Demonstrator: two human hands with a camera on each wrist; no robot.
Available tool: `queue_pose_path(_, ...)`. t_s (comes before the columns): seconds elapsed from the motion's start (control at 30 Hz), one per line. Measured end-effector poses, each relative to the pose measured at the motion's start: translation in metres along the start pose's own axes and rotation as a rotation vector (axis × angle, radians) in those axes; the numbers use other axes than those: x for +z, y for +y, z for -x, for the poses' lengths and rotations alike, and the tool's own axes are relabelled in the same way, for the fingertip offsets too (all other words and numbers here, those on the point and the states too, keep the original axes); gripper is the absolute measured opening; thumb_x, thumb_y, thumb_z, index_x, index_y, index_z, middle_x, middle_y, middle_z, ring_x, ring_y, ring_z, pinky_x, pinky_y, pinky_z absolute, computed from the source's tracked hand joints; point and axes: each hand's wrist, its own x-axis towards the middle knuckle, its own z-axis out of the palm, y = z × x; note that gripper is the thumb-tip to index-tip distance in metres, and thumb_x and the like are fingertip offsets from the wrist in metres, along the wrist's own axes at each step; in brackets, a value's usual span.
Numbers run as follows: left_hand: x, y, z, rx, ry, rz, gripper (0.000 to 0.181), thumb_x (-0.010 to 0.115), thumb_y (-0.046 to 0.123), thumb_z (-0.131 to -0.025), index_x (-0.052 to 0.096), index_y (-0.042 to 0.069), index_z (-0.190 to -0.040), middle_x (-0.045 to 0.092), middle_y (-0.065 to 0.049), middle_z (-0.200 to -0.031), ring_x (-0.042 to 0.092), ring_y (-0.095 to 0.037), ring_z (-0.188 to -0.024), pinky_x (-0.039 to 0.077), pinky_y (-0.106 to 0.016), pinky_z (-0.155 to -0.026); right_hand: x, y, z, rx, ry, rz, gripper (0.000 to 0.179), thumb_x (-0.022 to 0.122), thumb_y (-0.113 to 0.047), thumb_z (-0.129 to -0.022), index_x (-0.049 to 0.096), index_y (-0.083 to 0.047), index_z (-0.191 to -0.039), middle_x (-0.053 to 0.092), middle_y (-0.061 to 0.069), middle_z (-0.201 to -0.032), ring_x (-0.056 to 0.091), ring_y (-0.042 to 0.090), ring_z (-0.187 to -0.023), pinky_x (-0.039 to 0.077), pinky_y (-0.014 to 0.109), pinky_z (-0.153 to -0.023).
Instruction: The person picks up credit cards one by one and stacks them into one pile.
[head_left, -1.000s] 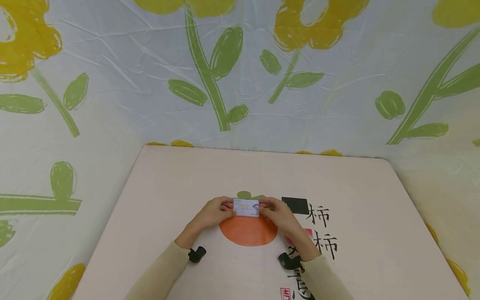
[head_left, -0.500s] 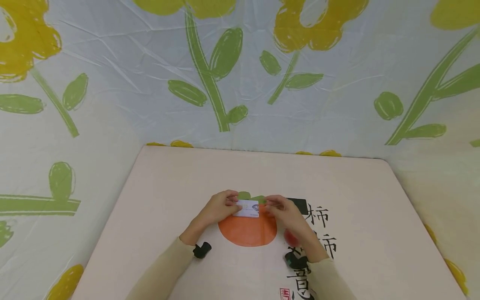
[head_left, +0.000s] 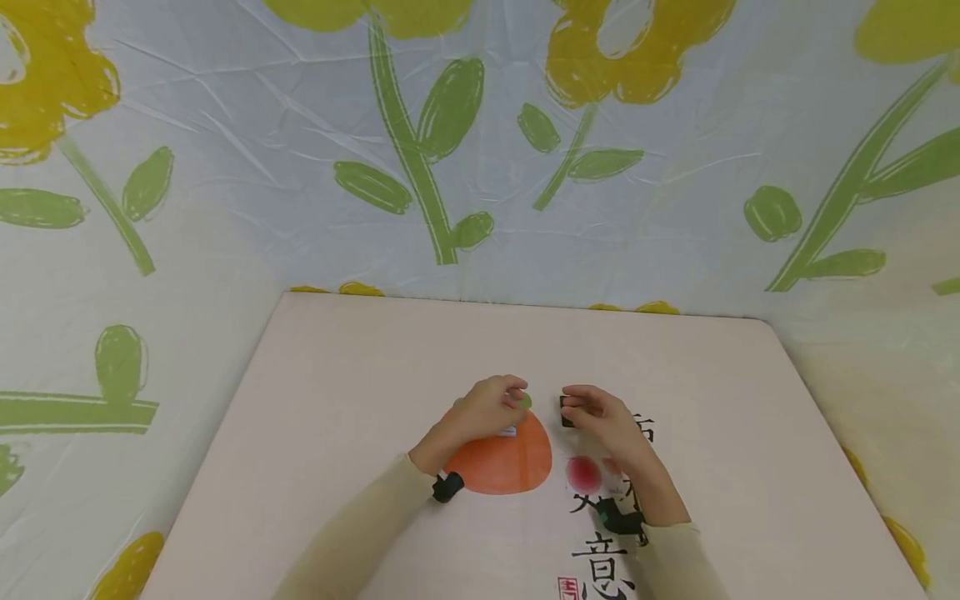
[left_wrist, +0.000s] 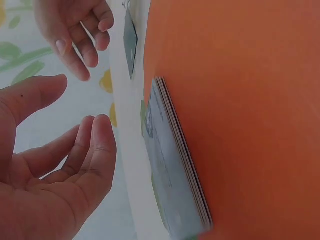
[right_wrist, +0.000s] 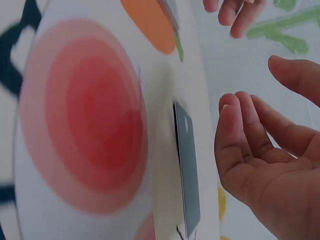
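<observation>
A stack of several pale cards point(left_wrist: 172, 170), mostly covered in the head view, lies on the orange fruit print. My left hand point(head_left: 491, 408) hovers over this stack. In the left wrist view its loosely bent fingers point(left_wrist: 100, 150) and thumb are apart, with nothing between them. To the right, a flat dark card point(right_wrist: 187, 165) lies on the mat, partly hidden in the head view by my right hand point(head_left: 603, 421). That hand is above the dark card's right part; the right wrist view shows its thumb and fingers spread apart and bare.
The pink mat point(head_left: 360, 358) covers the table and carries black brush characters point(head_left: 603, 567). A pale piece with a red round patch point(head_left: 584, 475) lies below the right hand. Black wrist devices point(head_left: 448, 487) sit under both wrists. Flowered cloth point(head_left: 300, 125) hangs behind.
Both hands pinched the card stack's ends a second ago. The right hand let go and moved right to the dark card. The left hand let go and shifted right over the stack.
</observation>
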Motion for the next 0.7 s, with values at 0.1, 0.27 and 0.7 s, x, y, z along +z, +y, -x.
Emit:
queue_pose_path(0.1, 0.007, 0.009, -0.008, -0.001, -0.025, -0.01, 0.049, 0.072, 0.019, -0.091, 0.059, 0.001, -0.135, 0.066, -0.01, -0.119, 0.064, -0.013, -0.1, 0.053, -0.026, -0.083, -0.011, 0.003, 0.002, -0.002, 0.022, 0.049, 0.047, 0.067, -0.017, -0.098, 0.054, 0.005, -0.136, 0.061, 0.023, -0.122, 0.062, 0.025, -0.108, 0.05, 0.02, -0.086)
queue_pose_path(0.27, 0.024, 0.022, -0.023, 0.007, -0.061, -0.079, 0.049, 0.073, 0.019, -0.091, 0.058, 0.0, -0.134, 0.066, -0.011, -0.119, 0.064, -0.014, -0.099, 0.052, -0.023, -0.082, -0.028, 0.006, 0.006, 0.007, 0.06, 0.087, 0.048, 0.067, -0.02, -0.098, 0.054, 0.004, -0.137, 0.061, 0.02, -0.123, 0.061, 0.026, -0.11, 0.05, 0.02, -0.086)
queue_pose_path(0.7, 0.057, 0.026, -0.055, -0.018, -0.044, -0.342, 0.051, 0.08, 0.025, -0.085, 0.063, 0.005, -0.128, 0.062, -0.006, -0.105, 0.056, -0.013, -0.088, 0.046, -0.021, -0.075, -0.056, 0.018, 0.008, 0.056, 0.103, 0.24, 0.048, 0.065, -0.022, -0.099, 0.052, 0.001, -0.139, 0.056, 0.025, -0.133, 0.056, 0.04, -0.12, 0.047, 0.045, -0.091)
